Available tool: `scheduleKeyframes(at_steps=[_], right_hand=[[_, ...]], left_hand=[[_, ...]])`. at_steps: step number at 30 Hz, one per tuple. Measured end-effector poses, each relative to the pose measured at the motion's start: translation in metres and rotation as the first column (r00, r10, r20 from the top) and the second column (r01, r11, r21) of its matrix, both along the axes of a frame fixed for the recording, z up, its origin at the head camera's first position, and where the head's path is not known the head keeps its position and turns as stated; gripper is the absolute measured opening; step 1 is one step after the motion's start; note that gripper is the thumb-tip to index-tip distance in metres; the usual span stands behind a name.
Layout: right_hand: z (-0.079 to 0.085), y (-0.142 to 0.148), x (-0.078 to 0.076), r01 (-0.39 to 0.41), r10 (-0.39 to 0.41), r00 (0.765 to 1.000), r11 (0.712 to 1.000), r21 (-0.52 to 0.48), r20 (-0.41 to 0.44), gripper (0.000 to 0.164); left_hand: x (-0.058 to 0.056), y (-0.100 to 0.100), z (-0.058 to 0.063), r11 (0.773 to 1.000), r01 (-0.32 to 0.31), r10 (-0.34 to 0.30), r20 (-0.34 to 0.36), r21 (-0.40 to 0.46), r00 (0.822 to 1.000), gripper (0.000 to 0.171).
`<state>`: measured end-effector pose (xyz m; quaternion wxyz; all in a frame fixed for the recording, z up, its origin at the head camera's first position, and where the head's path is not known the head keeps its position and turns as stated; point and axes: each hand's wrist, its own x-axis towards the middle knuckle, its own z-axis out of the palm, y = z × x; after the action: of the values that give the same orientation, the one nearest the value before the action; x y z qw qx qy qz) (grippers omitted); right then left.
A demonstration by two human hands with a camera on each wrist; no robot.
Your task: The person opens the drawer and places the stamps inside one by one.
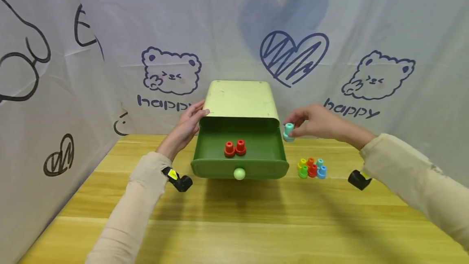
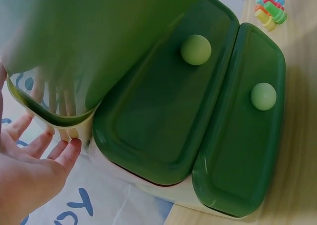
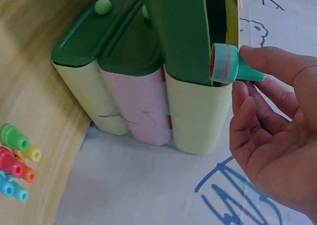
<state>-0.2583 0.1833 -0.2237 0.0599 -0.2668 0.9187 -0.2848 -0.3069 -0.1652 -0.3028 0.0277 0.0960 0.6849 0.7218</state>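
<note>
Nearest, the tabletop (image 1: 238,235) is spreading out before the green drawer (image 1: 209,169), whose pale knob (image 1: 239,173) is facing the person. To the drawer's right, six small coloured pieces (image 1: 312,170) are standing in a tight cluster. Inside the pulled-out drawer, two red pieces (image 1: 229,149) are sitting upright side by side. Just beside the drawer's right wall, the right hand (image 1: 313,120) is pinching a turquoise piece (image 1: 288,131) in its grip, the long axis running roughly upright, wide end down; the drawer's opening is lying immediately to the left. On the far side of that opening, the left hand (image 1: 187,125) is touching the cabinet (image 1: 238,97), fingers extended, its grip clasping nothing. Behind, a cloth (image 1: 220,23) with drawn bears is hanging.
</note>
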Motion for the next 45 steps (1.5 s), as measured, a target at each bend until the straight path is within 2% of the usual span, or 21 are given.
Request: scheduleKeyframes(at_steps=[5,9,13,20,32,45], right_hand=[[0.012,-0.007,0.000,-0.033,0.034,0.999,0.999,0.018,-0.009,0.024],[0.015,-0.014,-0.003,-0.061,0.063,0.997,0.997,0.041,-0.044,0.026],[0.013,-0.022,-0.008,-0.079,0.083,0.995,0.994,0.080,-0.053,0.026],[0.006,-0.039,-0.011,-0.090,0.090,0.996,0.991,0.097,0.006,0.032],[0.001,-0.052,-0.015,-0.192,0.192,0.981,0.975,0.112,0.009,0.017],[-0.011,-0.069,-0.015,-0.243,0.236,0.969,0.963,0.117,0.072,0.018]], left_hand=[[-0.001,0.001,0.004,1.000,-0.003,0.003,0.002,-0.008,1.000,0.064],[0.000,-0.001,0.004,1.000,0.000,0.000,-0.004,0.005,1.000,0.063],[0.000,-0.004,0.002,1.000,0.004,-0.004,0.004,0.011,1.000,0.063],[0.002,-0.007,0.001,1.000,0.012,-0.012,0.007,0.011,1.000,0.064],[0.000,-0.004,0.002,1.000,0.012,-0.011,0.010,-0.008,1.000,0.064],[-0.001,-0.004,0.000,1.000,0.013,-0.013,0.017,-0.005,1.000,0.065]])
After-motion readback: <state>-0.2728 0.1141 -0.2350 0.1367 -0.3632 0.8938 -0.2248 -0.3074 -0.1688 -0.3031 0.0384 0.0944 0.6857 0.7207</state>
